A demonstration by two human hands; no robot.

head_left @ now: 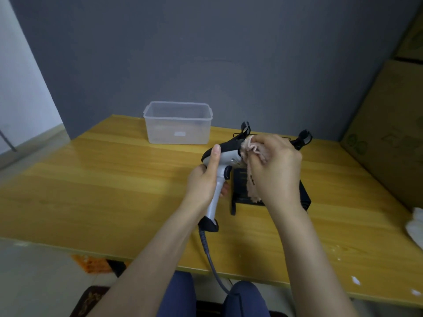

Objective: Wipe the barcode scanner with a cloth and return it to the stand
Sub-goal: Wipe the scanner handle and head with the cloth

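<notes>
My left hand [203, 181] grips the handle of a white and black barcode scanner [225, 160], thumb up along its back, holding it above the table. Its grey cable [211, 259] hangs down past the table's front edge. My right hand [274, 170] holds a pinkish cloth [253, 152] pressed against the scanner's head, with a tail of cloth hanging down. The black stand [304, 197] sits on the table right behind and under my right hand, its two forked arms [304, 137] rising at the back. Most of the stand's base is hidden by my hand.
A clear plastic box [177, 122] stands at the back of the yellow wooden table [103, 179]. Cardboard boxes [393, 133] line the right side. A white crumpled cloth [415, 225] lies at the right edge. A grey wall is behind.
</notes>
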